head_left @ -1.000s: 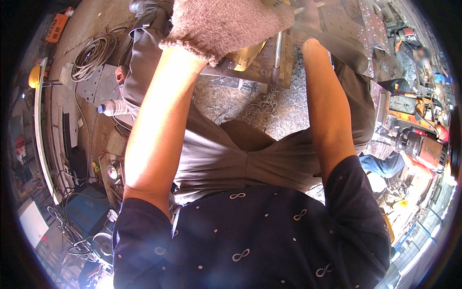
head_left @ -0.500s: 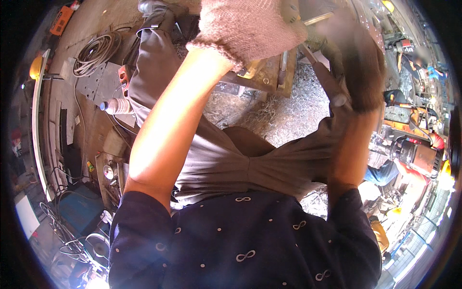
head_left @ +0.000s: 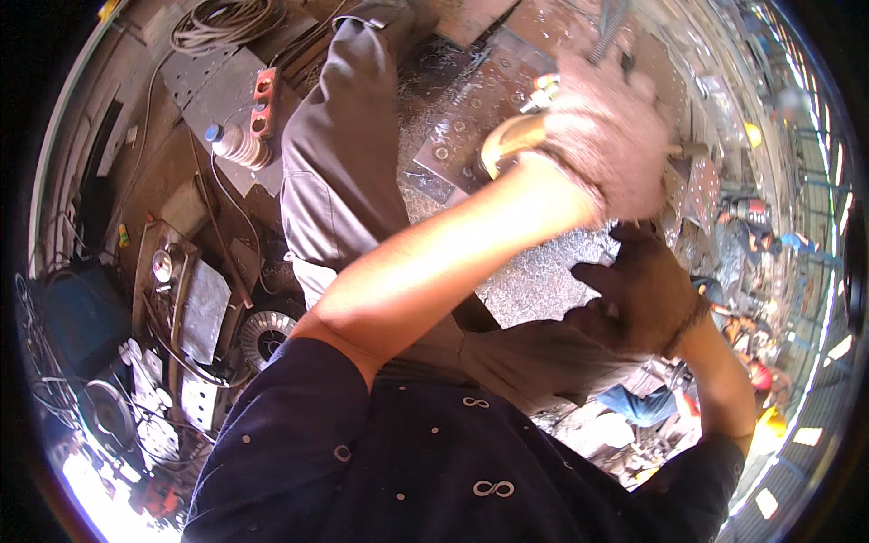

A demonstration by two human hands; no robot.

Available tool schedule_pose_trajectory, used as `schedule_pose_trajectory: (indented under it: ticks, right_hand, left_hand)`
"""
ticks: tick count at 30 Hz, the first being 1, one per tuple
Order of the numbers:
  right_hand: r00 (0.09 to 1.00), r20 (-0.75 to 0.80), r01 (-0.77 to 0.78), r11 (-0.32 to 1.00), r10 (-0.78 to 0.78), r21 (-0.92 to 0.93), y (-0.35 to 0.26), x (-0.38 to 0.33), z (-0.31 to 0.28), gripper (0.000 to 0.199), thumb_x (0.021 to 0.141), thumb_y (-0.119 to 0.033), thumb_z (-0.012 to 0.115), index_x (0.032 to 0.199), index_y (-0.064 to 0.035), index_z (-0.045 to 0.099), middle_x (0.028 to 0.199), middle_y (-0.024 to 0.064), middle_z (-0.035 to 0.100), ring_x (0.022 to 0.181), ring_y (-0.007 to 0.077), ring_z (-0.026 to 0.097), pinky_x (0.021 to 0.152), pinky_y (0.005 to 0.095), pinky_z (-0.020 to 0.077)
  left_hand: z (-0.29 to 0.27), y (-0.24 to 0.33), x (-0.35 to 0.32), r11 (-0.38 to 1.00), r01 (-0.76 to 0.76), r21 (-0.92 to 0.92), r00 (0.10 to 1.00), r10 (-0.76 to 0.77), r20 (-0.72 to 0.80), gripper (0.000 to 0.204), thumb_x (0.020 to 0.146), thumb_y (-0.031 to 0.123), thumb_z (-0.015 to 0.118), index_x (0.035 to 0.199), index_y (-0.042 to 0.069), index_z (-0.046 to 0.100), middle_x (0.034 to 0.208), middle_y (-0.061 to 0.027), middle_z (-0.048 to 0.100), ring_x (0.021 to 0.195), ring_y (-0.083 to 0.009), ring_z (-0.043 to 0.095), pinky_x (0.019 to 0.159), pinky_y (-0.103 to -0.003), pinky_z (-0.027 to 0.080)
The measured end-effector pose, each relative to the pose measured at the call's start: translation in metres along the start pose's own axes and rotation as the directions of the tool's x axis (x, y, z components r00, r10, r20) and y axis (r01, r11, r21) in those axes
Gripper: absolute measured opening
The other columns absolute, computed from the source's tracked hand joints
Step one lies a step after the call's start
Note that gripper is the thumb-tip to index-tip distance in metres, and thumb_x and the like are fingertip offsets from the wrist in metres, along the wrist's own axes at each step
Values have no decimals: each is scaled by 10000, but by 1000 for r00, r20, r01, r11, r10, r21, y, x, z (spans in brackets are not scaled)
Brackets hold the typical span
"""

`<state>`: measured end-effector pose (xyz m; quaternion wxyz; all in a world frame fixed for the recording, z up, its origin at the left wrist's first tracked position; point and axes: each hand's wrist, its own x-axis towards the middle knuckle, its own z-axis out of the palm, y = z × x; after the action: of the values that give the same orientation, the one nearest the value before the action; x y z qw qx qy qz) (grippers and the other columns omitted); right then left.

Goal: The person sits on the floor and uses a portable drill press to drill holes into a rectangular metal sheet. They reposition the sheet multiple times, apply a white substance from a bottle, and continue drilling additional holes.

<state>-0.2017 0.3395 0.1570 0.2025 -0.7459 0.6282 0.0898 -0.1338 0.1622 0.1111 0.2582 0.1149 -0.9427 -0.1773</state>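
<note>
My left hand [head_left: 611, 136], in a pale pinkish knit glove, reaches across over the metal plates. Motion smears its fingers, so their grip cannot be made out. A ribbed grey rod or cable [head_left: 612, 29] shows beyond the fingertips. A short brown rod end [head_left: 688, 149] sticks out right of the glove. Beside the wrist is a curved yellow object [head_left: 510, 140], partly covered by the hand. Just below, my right hand [head_left: 641, 294] wears a dark-looking glove in shadow. Its fingers are apart and point left, with nothing visible in them.
Perforated plates [head_left: 462, 118] lie in front of my legs over ground strewn with metal shavings [head_left: 534, 290]. To the left are a blue-capped bottle [head_left: 240, 147], a red socket strip [head_left: 262, 101], coiled cable [head_left: 226, 27] and a wire spool [head_left: 269, 339]. People work at far right.
The view has swung. My left hand has moved right and down in the picture, and my right hand has come lower. The brown-handled tool seen near the right hand no longer shows there.
</note>
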Motion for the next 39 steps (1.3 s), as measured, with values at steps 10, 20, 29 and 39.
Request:
schedule_pose_trajectory:
  ticks: [10, 20, 29, 39]
  right_hand:
    - [995, 79, -66, 997, 63, 41, 2, 14, 3, 417, 760, -335, 865, 1101, -107, 790, 1094, 151, 751, 1008, 422, 729, 905, 554, 561]
    - [934, 292, -251, 960, 207, 121, 1, 4, 16, 722, 941, -587, 710, 1507, -146, 637, 1504, 139, 669, 1467, 388, 556, 1269, 538, 350]
    - [977, 170, -151, 980, 129, 127, -2, 7, 19, 482, 806, -264, 866, 1257, -131, 763, 1297, 121, 737, 1230, 405, 700, 1037, 520, 563]
    - [960, 226, -212, 957, 166, 197, 1, 3, 28, 478, 812, -279, 871, 1251, -128, 755, 1255, 133, 747, 1210, 394, 707, 1020, 510, 568]
  left_hand:
    - [12, 3, 7, 992, 125, -34, 989, -122, 80, 399, 953, 328, 682, 1261, 91, 776, 1223, -106, 711, 1205, -313, 638, 974, -564, 425]
    - [22, 2, 8, 986, 148, -78, 988, -151, -30, 375, 1014, 283, 617, 1238, 17, 758, 1139, -141, 718, 1144, -308, 649, 1053, -593, 419]
    - [38, 8, 12, 975, 185, -122, 971, -200, -128, 406, 1014, 292, 607, 1234, -19, 747, 1136, -213, 710, 1096, -389, 681, 1109, -688, 398]
    - [51, 18, 11, 899, 352, -260, 860, -420, -288, 384, 1026, 299, 608, 1198, -36, 688, 1039, -184, 680, 1002, -374, 703, 1163, -599, 414]
